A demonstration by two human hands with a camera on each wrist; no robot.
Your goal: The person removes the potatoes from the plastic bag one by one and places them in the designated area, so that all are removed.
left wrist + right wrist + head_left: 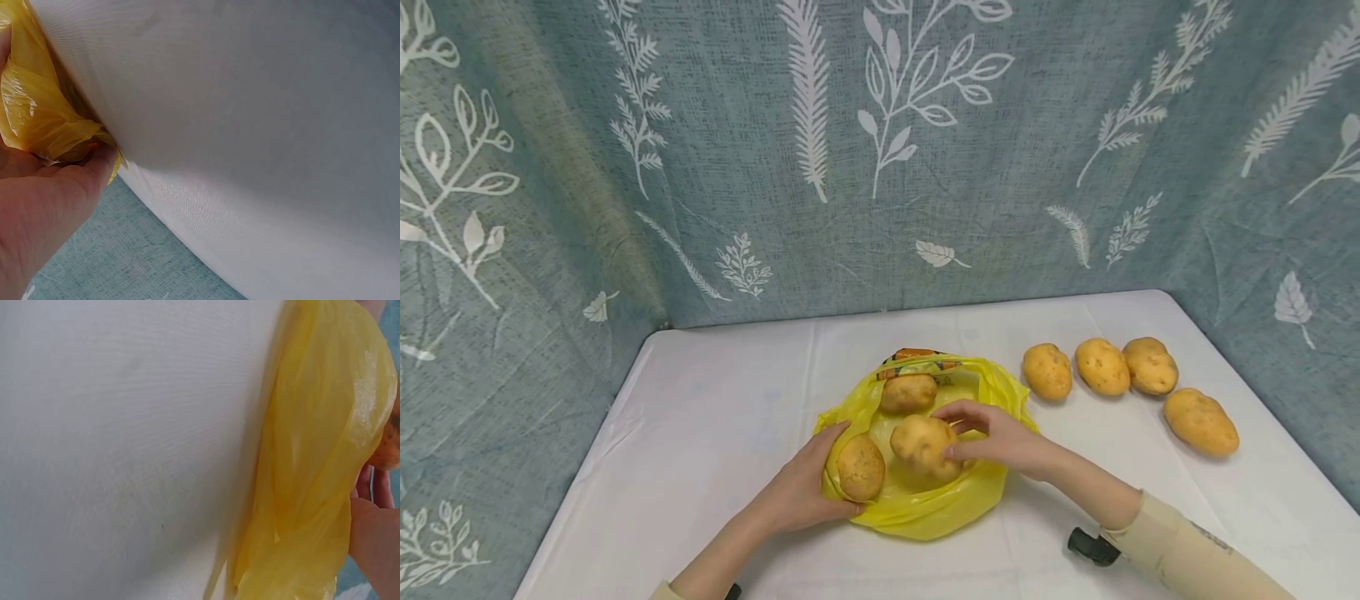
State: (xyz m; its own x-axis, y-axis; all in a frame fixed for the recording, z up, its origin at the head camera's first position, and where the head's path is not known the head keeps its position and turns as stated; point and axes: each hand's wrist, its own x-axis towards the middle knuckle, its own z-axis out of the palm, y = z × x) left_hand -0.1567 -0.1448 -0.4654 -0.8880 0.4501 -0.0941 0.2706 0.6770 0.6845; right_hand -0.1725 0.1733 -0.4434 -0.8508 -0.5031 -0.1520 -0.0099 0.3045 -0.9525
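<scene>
A yellow plastic bag (925, 521) lies open on the table, its mouth facing up. My right hand (1000, 433) grips a large knobbly potato (921, 443) over the bag's opening, thumb on the near side and fingers behind. Inside the bag, one potato (908, 393) rests at the back and another potato (861, 468) at the left. At the bag's left side my left hand (805, 487) holds the yellow plastic, its thumb at the front rim. In the left wrist view, that hand (56, 194) is curled against the bunched bag (44, 106).
Several loose potatoes (1102, 367) sit at the right of the white table (715, 417), the rightmost potato (1201, 422) nearer the side edge. A blue-green curtain (850, 250) with white leaf prints hangs behind the table and at its sides.
</scene>
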